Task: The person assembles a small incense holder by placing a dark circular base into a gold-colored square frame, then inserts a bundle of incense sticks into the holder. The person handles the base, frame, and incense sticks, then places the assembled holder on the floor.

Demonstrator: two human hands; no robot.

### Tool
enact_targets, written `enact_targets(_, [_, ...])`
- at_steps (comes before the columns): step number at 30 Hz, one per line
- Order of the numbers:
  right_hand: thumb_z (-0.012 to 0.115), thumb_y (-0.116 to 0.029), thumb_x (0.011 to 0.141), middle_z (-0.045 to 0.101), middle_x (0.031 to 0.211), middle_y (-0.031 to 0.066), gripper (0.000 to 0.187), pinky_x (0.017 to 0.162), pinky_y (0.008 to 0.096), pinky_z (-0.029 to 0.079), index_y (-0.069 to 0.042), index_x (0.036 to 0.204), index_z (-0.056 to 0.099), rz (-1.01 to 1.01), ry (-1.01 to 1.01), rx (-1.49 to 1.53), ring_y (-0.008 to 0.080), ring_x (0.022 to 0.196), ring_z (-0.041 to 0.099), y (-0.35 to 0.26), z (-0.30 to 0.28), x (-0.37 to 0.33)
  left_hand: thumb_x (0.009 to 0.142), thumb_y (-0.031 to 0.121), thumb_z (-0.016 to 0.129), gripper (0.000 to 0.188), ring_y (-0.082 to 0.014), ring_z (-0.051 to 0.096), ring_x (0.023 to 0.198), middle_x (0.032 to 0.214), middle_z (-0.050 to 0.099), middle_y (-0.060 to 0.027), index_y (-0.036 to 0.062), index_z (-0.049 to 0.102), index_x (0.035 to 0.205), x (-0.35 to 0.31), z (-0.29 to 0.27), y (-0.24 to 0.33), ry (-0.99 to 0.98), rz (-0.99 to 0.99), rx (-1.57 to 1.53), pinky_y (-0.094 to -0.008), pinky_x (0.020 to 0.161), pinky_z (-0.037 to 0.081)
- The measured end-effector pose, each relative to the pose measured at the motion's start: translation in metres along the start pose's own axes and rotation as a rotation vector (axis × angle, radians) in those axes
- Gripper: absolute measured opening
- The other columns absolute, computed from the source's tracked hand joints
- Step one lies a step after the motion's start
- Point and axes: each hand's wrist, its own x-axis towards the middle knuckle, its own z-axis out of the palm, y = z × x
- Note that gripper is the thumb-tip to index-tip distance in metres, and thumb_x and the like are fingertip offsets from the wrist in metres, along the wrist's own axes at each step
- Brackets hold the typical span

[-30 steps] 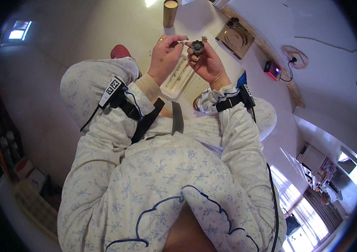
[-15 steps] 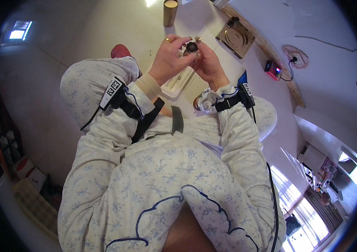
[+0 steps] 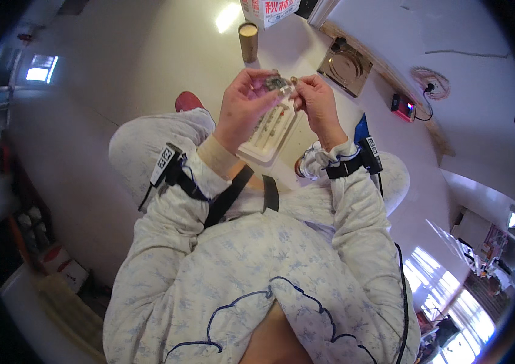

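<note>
My left hand (image 3: 238,112) is raised above the floor, its fingers curled round a small dark trinket (image 3: 276,83) that has a clear, shiny part. What kind of trinket this is I cannot make out. Close on its right, my right hand (image 3: 320,108) pinches with thumb and forefinger at the trinket's edge; a small brownish bit shows at those fingertips. Below both hands lies a white tray (image 3: 262,158) with rows of small pieces in it, partly covered by my left hand.
Beyond my hands stands a tan cylinder (image 3: 249,50), with a printed carton (image 3: 272,13) behind it. A square box (image 3: 346,67) with a round shape on it lies along the wall at right. Near it, a red device (image 3: 402,107) is wired to a wall socket (image 3: 431,87).
The whole view has shifted, so more of the carton and tray shows. The trinket has turned in my left hand, and my right hand has drawn slightly apart from the left.
</note>
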Motion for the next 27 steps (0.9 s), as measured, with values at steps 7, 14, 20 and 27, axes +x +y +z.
enact_targets(7, [0.059,-0.026,0.094,0.067,0.093,0.0046,0.028,0.082,0.0251,0.044,-0.001,0.099,0.066,-0.201,-0.171,-0.027,0.0093,0.085,0.057,-0.045,0.011,-0.024,0.077,-0.01,0.067,0.042,-0.0251,0.062,0.103,0.11,0.058,-0.0173,-0.0007,0.046,0.112,-0.025,0.026,0.047,-0.26,0.28,0.004,-0.0373,0.093,0.05])
enact_targets(14, [0.054,-0.013,0.095,0.063,0.093,0.0037,0.02,0.082,0.0262,0.047,0.0,0.11,0.06,-0.413,-0.148,0.002,0.0112,0.086,0.059,-0.09,-0.001,-0.075,0.074,-0.012,0.071,0.05,-0.0267,0.059,0.109,0.113,0.057,-0.0197,0.0006,0.044,0.114,-0.034,0.026,0.059,-0.385,0.491,0.154,-0.0373,0.092,0.05])
enact_targets(20, [0.064,-0.008,0.087,0.065,0.093,0.0064,0.026,0.08,0.0256,0.048,0.001,0.111,0.06,-0.555,-0.112,-0.267,0.0137,0.087,0.062,-0.081,0.017,-0.121,0.066,-0.003,0.08,0.049,-0.0256,0.061,0.096,0.105,0.058,-0.0163,0.0036,0.051,0.105,-0.039,0.025,0.043,-0.177,0.691,0.673,-0.0349,0.081,0.051])
enact_targets(27, [0.072,-0.012,0.08,0.065,0.093,0.011,0.036,0.07,0.0278,0.049,0.0,0.112,0.06,-0.648,-0.143,-0.414,0.0174,0.082,0.062,-0.068,0.04,-0.115,0.061,0.008,0.083,0.05,-0.0314,0.056,0.086,0.094,0.056,-0.0113,0.0062,0.053,0.101,-0.024,0.019,0.03,-0.111,0.949,1.138,-0.0413,0.078,0.047])
